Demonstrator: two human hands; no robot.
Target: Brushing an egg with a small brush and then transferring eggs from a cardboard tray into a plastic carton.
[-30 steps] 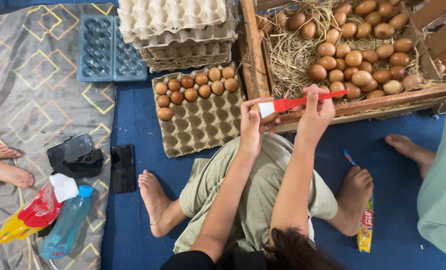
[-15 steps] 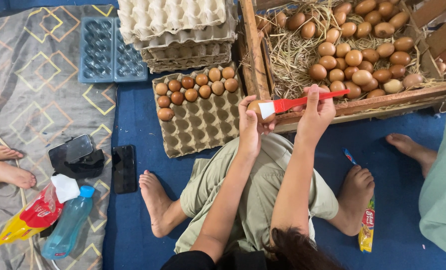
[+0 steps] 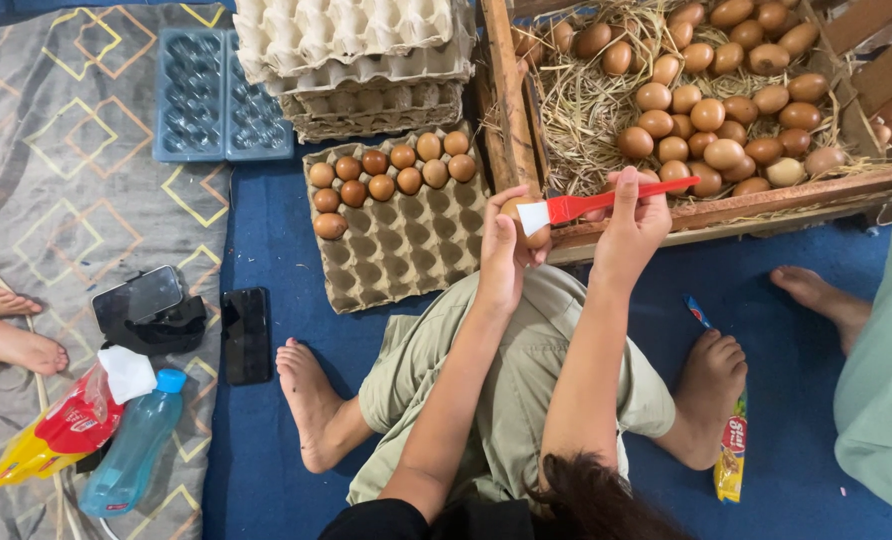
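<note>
Holding a brown egg (image 3: 522,222) in my left hand (image 3: 504,255), I have the fingers curled round its sides and the thumb over the top, so that hand is closed on the egg. It sits just in front of the near rail of the wooden crate (image 3: 666,215), which I take as my landmark. My right hand (image 3: 631,230) is closed on the red handle of a small brush (image 3: 591,206), and the white bristles touch the egg's upper side.

I judge the egg to be light, rigid and brittle: the shell should bear an even cradle but not a pinch at one spot, and it is smooth enough to roll out of a loose hold. Best taken round the broad middle with several fingertips spread, ends left free for the bristles. The brush looks light and stiff in the handle, soft at the tip, so it should need only a gentle stroke.

Inside the crate, more brown eggs (image 3: 711,110) lie on straw (image 3: 591,110). Left of the crate a cardboard egg tray (image 3: 406,250) holds a partial fill along its far rows, and beyond that tray stands a stack of empty trays (image 3: 356,60).
</note>
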